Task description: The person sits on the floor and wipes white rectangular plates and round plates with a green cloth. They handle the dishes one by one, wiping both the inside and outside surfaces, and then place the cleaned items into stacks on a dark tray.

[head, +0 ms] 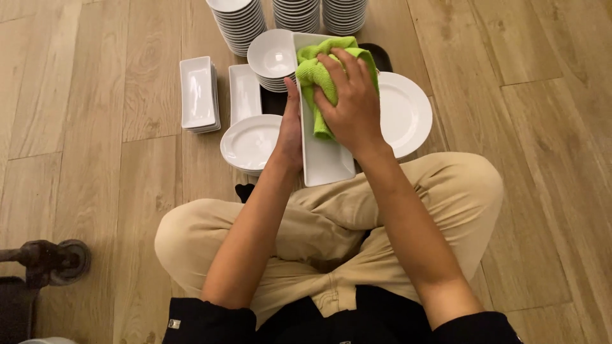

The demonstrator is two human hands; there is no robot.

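From the head camera, a person sits cross-legged on a wooden floor [95, 159] in tan trousers, both bare arms reaching forward over the knees. The left hand [290, 130] grips the left long edge of a white rectangular dish [325, 162], fingers curled round the rim, holding it up off the floor with its near end toward the knees. The right hand [350, 102] lies flat and spread on a bright green cloth [315, 73], pressing it onto the inner face of the dish at its far half (the cloth bunches out past the fingertips and hangs a little over the dish's left rim). The two hands sit close together, parted only by the dish's width.

Around the dish, crockery stands on the floor. A round white plate [408, 114] lies just right of the dish, partly behind the right hand. A smaller round plate [248, 143] lies to the left, beside the left wrist. Beyond it sit a single narrow rectangular dish [243, 92] and, further left, a short stack of rectangular dishes [199, 94]. A stack of bowls [271, 57] stands just behind the left hand. Three tall stacks of small plates [293, 13] line the far edge of the view. A dark caster wheel [67, 260] shows at the left edge near the person.
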